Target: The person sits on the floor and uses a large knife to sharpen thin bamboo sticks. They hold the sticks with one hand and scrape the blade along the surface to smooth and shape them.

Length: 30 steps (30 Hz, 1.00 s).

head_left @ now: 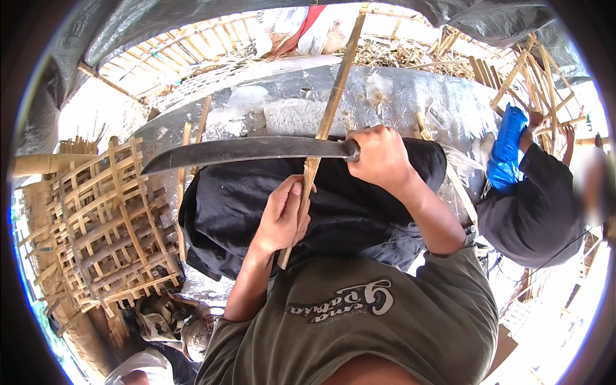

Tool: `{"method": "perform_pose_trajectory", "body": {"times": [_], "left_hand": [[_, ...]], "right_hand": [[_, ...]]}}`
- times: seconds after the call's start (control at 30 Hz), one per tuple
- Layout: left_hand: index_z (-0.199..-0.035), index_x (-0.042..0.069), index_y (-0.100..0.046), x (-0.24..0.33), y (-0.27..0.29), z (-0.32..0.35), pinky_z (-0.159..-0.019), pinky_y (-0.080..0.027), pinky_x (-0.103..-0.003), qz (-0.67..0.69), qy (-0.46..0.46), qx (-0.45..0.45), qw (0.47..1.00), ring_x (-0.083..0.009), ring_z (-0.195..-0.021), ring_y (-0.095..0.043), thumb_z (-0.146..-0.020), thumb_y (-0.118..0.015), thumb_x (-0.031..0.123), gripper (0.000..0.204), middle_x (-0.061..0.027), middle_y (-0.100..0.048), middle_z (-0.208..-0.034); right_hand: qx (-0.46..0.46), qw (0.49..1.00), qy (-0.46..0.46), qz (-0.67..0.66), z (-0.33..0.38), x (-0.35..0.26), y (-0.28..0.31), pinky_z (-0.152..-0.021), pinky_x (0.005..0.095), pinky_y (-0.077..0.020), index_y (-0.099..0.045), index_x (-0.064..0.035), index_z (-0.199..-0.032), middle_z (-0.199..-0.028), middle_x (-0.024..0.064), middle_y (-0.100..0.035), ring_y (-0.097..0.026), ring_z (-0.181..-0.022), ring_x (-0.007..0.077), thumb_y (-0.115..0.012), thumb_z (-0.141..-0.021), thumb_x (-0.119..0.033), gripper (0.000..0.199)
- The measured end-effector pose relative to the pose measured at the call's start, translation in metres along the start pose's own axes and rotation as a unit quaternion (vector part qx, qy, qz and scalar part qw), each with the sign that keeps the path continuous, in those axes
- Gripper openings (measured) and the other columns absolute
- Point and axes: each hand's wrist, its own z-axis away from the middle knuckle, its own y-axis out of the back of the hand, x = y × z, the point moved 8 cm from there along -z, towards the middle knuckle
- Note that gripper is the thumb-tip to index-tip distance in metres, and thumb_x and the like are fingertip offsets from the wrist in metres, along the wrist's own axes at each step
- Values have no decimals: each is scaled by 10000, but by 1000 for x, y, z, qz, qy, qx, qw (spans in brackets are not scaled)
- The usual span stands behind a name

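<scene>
Clamped in the right hand (380, 157) is the handle of a long machete (244, 151), its blade lying across a bamboo strip (324, 128) that the left hand (280, 218) pinches just below the edge, over the black-clothed lap (231, 199). Should the blade skid down the grain, it would likely catch the left thumb, though the exact contact point is hard to make out.

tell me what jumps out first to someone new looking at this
The long dark machete blade crossing the middle, gripped by the right hand. It meets a bamboo strip that the left hand holds upright over a black cloth. A stack of woven bamboo lattices sits at the left.
</scene>
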Motion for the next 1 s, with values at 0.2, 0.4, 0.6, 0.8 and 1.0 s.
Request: {"method": "perform_pose_trajectory", "body": {"times": [0.2, 0.4, 0.6, 0.8, 1.0], "left_hand": [[-1079, 80, -467, 4, 0, 3, -285, -229, -228, 162, 9, -51, 985, -61, -292, -260, -1090, -323, 387, 340, 39, -298, -484], [-1097, 80, -473, -33, 23, 11, -323, -288, -239, 196, 80, -32, 977, -76, -342, -299, -1089, -339, 394, 341, 25, -333, -521], [-1085, 83, -503, -92, 55, 46, -382, -302, -250, 69, 238, 58, 967, -84, -377, -291, -1102, -316, 352, 327, 24, -324, -549], [-1062, 97, -507, -113, 52, 42, -469, -346, -265, 135, 274, 78, 949, -101, -525, -392, -1091, -324, 397, 352, 21, -365, -606], [-1032, 106, -506, -101, 38, 27, -442, -296, -245, 173, 285, 51, 941, -83, -505, -334, -1086, -336, 401, 345, 39, -334, -596]], "right_hand": [[42, 993, -37, -102, 0, 13, -2, -654, 455, -575, -706, -86, -808, -683, 172, -666, -680, -676, 376, -687, -715, -172, 128], [58, 986, -43, -150, 13, 16, -9, -582, 400, -525, -694, -26, -811, -636, 156, -638, -656, -624, 362, -756, -834, -216, 201], [54, 977, -100, -182, 32, 39, -8, -587, 423, -525, -682, -57, -759, -644, 157, -638, -652, -627, 374, -730, -851, -243, 213], [54, 963, -107, -242, 32, 48, -9, -519, 368, -479, -706, -3, -841, -555, 171, -580, -617, -518, 344, -763, -847, -243, 246], [23, 949, -114, -293, 34, 45, -27, -533, 381, -485, -699, 0, -825, -581, 171, -599, -626, -547, 357, -760, -847, -240, 248]]}}
